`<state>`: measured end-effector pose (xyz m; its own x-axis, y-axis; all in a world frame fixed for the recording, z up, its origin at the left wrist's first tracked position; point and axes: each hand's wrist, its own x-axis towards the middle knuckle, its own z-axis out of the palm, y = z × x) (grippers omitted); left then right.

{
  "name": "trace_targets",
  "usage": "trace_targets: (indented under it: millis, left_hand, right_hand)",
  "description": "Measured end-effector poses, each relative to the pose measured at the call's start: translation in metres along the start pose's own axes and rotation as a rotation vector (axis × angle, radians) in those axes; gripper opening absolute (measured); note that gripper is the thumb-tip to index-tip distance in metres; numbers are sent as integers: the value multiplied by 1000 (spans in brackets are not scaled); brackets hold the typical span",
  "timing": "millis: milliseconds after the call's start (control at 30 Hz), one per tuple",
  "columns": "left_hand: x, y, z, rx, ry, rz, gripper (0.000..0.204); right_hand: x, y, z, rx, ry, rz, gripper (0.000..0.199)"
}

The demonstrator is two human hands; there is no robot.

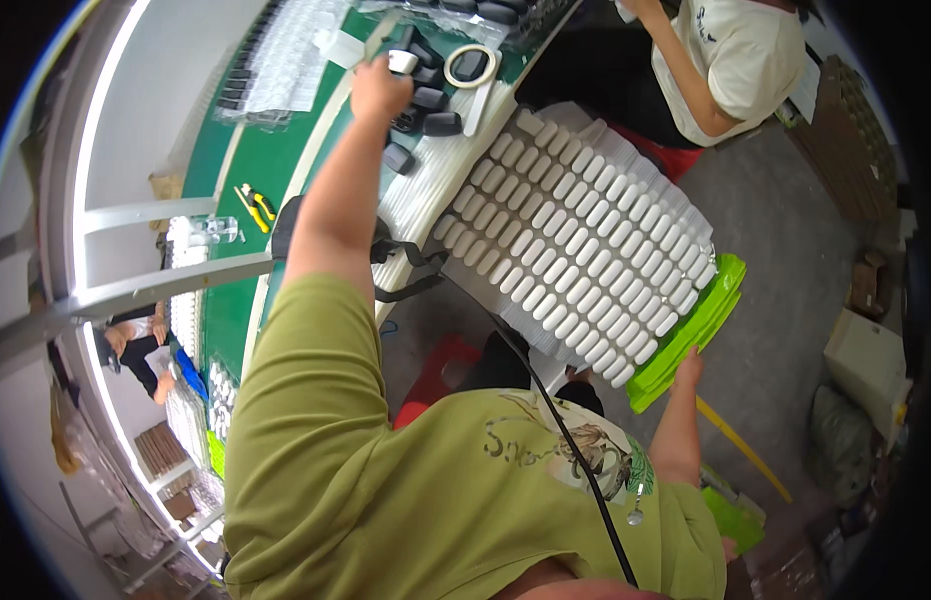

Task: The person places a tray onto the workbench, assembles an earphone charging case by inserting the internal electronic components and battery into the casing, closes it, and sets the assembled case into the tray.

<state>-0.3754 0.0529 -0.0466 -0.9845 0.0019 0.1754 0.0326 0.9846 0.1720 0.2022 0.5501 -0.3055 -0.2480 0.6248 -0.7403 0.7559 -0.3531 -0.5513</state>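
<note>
My left hand [381, 92] reaches over the bench at the upper left. Its fingers are closed at a small white oval piece [402, 62], among several dark rounded pieces [442, 124]. A roll of tape [472, 66] lies just to the right. Lower right, my right hand [689, 372] is at the edge of a bright green plastic crate [687, 335], its fingers partly hidden there. A clear plastic tray [700, 222] reaches from the bench to the crate, filled with rows of white oval pieces [575, 240].
Yellow-handled pliers [255, 207] lie on the green bench top [230, 310]. A person in a white shirt [735, 75] sits at the upper right; another person [135, 350] works at the far left. Cardboard boxes [865, 345] stand along the right. A black cable [560, 430] crosses my front.
</note>
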Motion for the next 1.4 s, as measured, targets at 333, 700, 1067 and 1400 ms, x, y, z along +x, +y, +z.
trace_targets:
  millis: [333, 700, 1067, 1400]
  left_hand:
    - [94, -22, 3, 13, -468, 247, 68]
    - [-26, 35, -30, -960, -557, 122, 42]
    - [-169, 110, 129, -575, -922, -227, 39]
    - [-135, 108, 169, -508, -325, -439, 52]
  right_hand:
    - [-78, -70, 53, -614, 721, 49, 64]
    - [-69, -253, 256, -455, 162, -1195, 17]
    - [-73, -353, 472, -1128, -32, -1271, 31]
    - [-62, -381, 460, -1199, -387, -1264, 38]
